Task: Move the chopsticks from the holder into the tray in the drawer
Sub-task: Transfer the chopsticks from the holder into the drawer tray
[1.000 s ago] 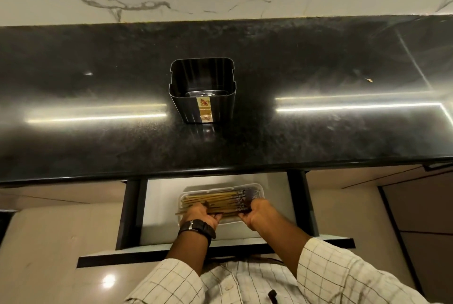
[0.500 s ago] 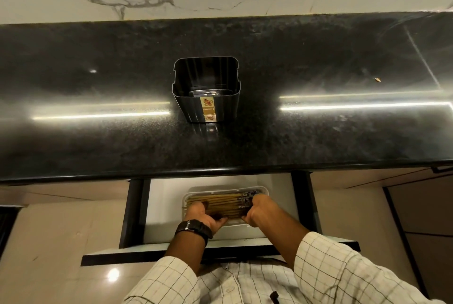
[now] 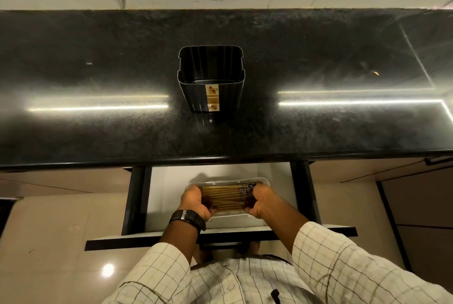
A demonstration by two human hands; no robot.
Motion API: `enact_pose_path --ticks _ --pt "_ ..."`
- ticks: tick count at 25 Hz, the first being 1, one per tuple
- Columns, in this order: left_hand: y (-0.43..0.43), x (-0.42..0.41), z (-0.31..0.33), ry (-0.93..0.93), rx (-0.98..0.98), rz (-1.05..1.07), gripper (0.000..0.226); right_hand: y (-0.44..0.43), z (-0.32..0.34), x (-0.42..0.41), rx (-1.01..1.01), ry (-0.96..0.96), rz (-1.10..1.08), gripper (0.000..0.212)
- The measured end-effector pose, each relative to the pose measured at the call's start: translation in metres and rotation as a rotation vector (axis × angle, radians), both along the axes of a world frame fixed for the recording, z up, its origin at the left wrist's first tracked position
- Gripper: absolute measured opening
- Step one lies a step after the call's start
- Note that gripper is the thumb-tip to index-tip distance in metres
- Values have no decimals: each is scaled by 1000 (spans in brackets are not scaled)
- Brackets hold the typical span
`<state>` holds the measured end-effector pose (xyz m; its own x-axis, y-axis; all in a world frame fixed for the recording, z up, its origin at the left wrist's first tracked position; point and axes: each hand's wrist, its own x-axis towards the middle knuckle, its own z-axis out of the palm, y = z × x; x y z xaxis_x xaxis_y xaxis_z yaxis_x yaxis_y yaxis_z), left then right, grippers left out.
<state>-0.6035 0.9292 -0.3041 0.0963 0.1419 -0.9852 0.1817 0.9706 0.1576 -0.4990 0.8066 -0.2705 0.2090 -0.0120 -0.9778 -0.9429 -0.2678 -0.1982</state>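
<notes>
A bundle of several tan chopsticks [image 3: 225, 197] with dark patterned ends lies lengthwise in a clear plastic tray [image 3: 266, 180] inside the open drawer [image 3: 169, 188]. My left hand [image 3: 193, 202] curls over the bundle's left end, and my right hand [image 3: 263, 202] curls over its right end. Both thumbs rest on top of the sticks. The black rectangular holder [image 3: 196, 97] stands upright on the dark counter, and no chopsticks show inside it.
The black stone counter [image 3: 98, 132] overhangs the back of the drawer. Black drawer rails [image 3: 136, 195] flank the tray, and the drawer front [image 3: 147, 240] sits near my body. A small crumb [image 3: 375, 73] lies on the counter at the right.
Both hands have moved apart from the near side of the bundle to its two ends. The chopsticks now lie straighter in the tray.
</notes>
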Motion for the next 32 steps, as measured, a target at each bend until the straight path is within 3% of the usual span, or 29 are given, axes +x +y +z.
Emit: enact_pose_path --ticks 6,15,28,32 --pt "2 -2 2 55 -82 -17 33 9 -17 -4 19 -56 26 27" --pt "5 -13 -20 87 56 -196 32 10 -35 -2 11 -25 113 24" --pt "2 -3 -26 145 7 -161 36 5 -66 -14 -99 -202 47 27" --pt "1 -3 -22 142 6 -211 23 5 -69 -13 -139 -238 81 24"
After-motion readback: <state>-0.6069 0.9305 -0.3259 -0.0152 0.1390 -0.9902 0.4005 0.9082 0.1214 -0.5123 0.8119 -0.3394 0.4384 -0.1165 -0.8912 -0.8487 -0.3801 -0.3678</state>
